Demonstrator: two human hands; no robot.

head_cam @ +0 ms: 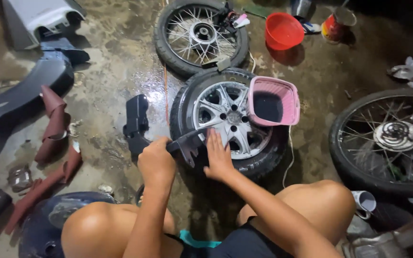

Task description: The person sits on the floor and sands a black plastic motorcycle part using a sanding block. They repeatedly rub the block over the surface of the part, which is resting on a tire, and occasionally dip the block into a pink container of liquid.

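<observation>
My left hand (156,160) grips a black plastic panel (142,126) lying across the alloy wheel (225,119); my right hand (217,157) rests open, flat on it.

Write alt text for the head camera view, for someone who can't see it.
A crouching person's left hand grips a black plastic panel while the right hand presses on it over an alloy wheel with tyre lying on a wet concrete floor. A pink basket sits on the wheel; spoked wheels and a red bowl lie around.
</observation>
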